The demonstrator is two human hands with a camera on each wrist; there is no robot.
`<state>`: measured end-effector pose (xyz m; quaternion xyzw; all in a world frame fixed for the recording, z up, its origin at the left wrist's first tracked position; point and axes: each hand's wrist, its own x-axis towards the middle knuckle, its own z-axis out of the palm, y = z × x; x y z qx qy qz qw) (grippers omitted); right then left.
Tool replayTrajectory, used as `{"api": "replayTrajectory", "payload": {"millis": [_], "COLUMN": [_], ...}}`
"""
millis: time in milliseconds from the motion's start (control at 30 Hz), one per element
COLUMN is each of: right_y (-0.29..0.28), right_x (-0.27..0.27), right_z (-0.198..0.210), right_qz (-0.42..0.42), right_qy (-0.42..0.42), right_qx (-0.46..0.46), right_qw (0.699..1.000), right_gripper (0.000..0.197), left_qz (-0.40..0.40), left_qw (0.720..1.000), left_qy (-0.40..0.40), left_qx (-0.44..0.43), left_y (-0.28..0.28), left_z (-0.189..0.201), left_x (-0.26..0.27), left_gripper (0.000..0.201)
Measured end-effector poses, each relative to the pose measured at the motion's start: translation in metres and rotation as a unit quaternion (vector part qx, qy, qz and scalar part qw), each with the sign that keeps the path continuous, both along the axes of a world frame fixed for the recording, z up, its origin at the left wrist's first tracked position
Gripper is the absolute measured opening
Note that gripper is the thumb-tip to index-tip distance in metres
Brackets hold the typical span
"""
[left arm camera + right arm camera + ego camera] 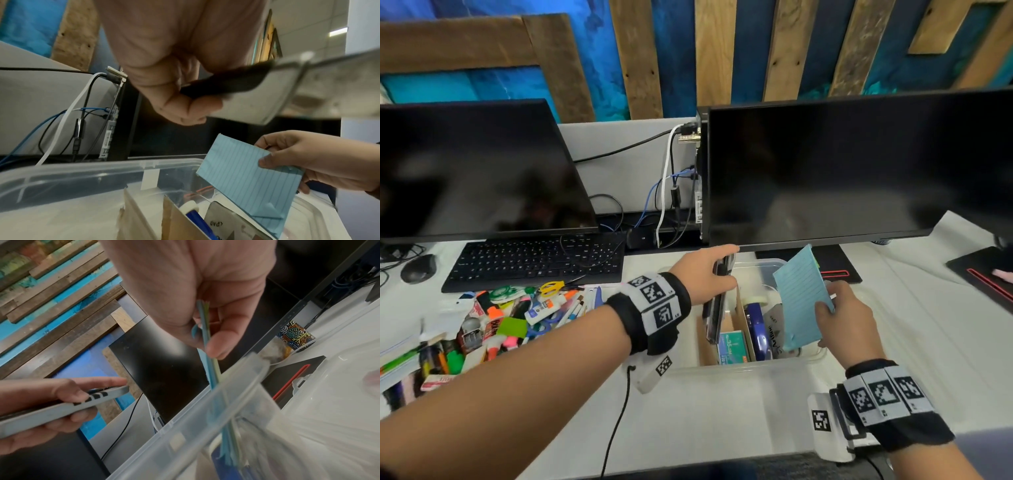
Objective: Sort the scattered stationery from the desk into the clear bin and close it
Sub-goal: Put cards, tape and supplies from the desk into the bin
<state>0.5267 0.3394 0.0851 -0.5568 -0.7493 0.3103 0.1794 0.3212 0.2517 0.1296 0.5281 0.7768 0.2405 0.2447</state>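
Note:
The clear bin (739, 369) stands on the desk in front of me, split by cardboard dividers (741, 318). My left hand (705, 274) grips a flat grey calculator (717, 308) on edge, its lower end down in the bin's left compartment. My right hand (847, 318) pinches a stack of blue lined cards (801, 298), tilted, with the bottom edge inside the right compartment. The left wrist view shows the calculator (287, 91) above the cards (246, 178). In the right wrist view the cards (207, 340) run edge-on past the bin rim (205, 410). Scattered stationery (500, 318) is heaped at the left.
Two dark monitors (825, 171) hang over the back of the desk, the right one just above the bin. A keyboard (537, 262) and a mouse (417, 269) lie behind the heap. Cables (667, 192) hang between the screens. A clear lid (339, 402) lies right of the bin.

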Motion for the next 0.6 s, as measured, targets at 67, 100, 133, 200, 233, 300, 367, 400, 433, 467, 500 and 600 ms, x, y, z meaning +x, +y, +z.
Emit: {"api": "replayTrajectory", "payload": {"millis": [67, 100, 133, 200, 233, 300, 367, 400, 433, 467, 500, 600], "right_y": [-0.001, -0.001, -0.001, -0.004, -0.005, -0.006, -0.006, -0.006, -0.005, -0.005, -0.004, -0.004], "right_x": [0.005, 0.008, 0.010, 0.014, 0.015, 0.018, 0.020, 0.021, 0.021, 0.022, 0.023, 0.025], "right_z": [0.000, 0.000, 0.000, 0.000, -0.001, -0.002, -0.003, -0.003, -0.003, -0.004, -0.004, -0.002], "right_qz": [-0.001, -0.001, -0.001, 0.001, 0.002, 0.006, 0.008, 0.008, 0.009, 0.010, 0.009, 0.008], "right_qy": [0.008, 0.012, 0.015, 0.017, 0.019, 0.024, 0.026, 0.027, 0.029, 0.030, 0.033, 0.041], "right_qx": [0.003, 0.005, 0.008, 0.012, 0.014, 0.018, 0.020, 0.019, 0.019, 0.022, 0.025, 0.035], "right_qw": [1.000, 1.000, 1.000, 1.000, 1.000, 1.000, 0.999, 0.999, 0.999, 0.999, 0.999, 0.999], "right_gripper": [0.021, 0.020, 0.019, 0.020, 0.020, 0.020, 0.021, 0.021, 0.021, 0.022, 0.022, 0.021], "left_qz": [-0.002, -0.004, -0.011, -0.033, -0.045, -0.072, -0.097, -0.108, -0.118, -0.126, -0.132, -0.133], "left_qw": [1.000, 1.000, 0.999, 0.997, 0.994, 0.988, 0.981, 0.977, 0.973, 0.969, 0.965, 0.961], "left_qy": [0.013, 0.011, 0.015, 0.053, 0.077, 0.112, 0.133, 0.144, 0.155, 0.165, 0.174, 0.171], "left_qx": [-0.016, -0.026, -0.037, -0.055, -0.061, -0.074, -0.100, -0.113, -0.124, -0.136, -0.147, -0.172], "left_y": [0.009, 0.014, 0.019, 0.030, 0.036, 0.048, 0.058, 0.063, 0.065, 0.069, 0.073, 0.083], "left_z": [0.008, 0.012, 0.014, 0.015, 0.013, 0.005, -0.006, -0.011, -0.016, -0.021, -0.025, -0.036], "left_x": [0.002, 0.003, 0.005, 0.012, 0.016, 0.026, 0.035, 0.039, 0.040, 0.041, 0.042, 0.044], "left_gripper": [0.048, 0.044, 0.041, 0.036, 0.034, 0.031, 0.030, 0.030, 0.030, 0.032, 0.033, 0.032]}}
